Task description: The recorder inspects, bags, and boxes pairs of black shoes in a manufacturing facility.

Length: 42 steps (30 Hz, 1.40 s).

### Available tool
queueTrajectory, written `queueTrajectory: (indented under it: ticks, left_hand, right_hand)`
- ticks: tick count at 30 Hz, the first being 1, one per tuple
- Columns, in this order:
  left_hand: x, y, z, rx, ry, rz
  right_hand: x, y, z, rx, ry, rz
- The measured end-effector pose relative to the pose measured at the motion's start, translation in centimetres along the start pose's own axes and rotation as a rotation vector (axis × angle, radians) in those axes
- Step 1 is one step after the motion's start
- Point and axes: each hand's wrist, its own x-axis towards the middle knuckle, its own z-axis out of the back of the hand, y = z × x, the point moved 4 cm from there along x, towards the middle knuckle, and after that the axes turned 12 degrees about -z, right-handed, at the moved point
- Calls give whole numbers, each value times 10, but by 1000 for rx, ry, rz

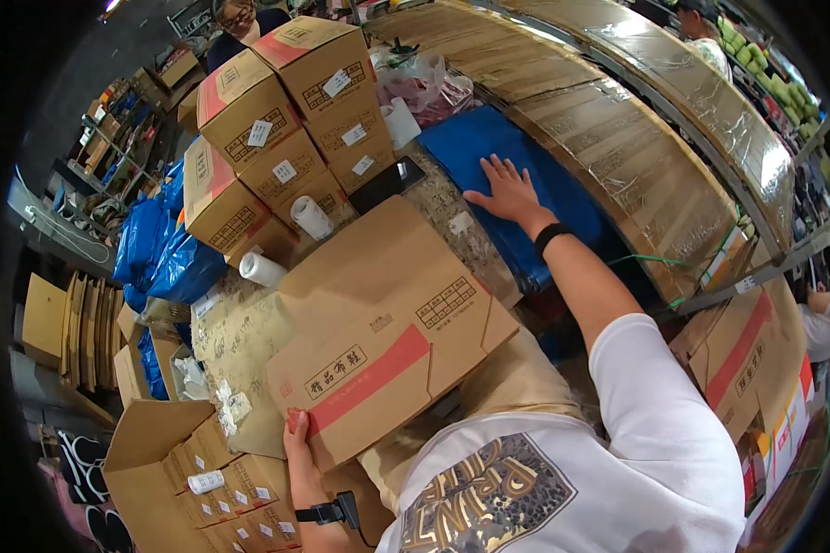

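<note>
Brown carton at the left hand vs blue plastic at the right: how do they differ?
Print: the brown carton has a red band and black print; the blue plastic looks plain.
Surface: carton matte, straight-edged; plastic shiny, creased.
Hands: left hand grips the carton's edge; right hand spreads over the plastic.
Shared: both have broad faces.

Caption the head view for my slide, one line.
Left hand holds a cardboard carton by its edge, right hand spread over blue plastic, stacked boxes beyond.

Ctn [364,286] – matt, smooth cardbd; blue sheeting [555,195] – smooth plastic w/ sheen; tee [664,396] matt cloth.
</note>
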Motion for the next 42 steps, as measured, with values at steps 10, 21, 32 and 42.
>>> queueTrajectory:
  ticks: [10, 21, 32, 42]
  left_hand:
    - [3, -6, -5, 26, -18, 3]
    - [-6, -15, -21, -2, -40, 3]
    - [-3, -26, -28, -11, -37, -3]
    - [21, -30, -39, 70, 6, -61]
  right_hand:
    - [11, 30, -3, -92, -49, -40]
    - [61, 56, 6, -174, -104, -98]
    - [67, 52, 10, -16, -184, -29]
    - [-18, 94, 11, 267, 8, 439]
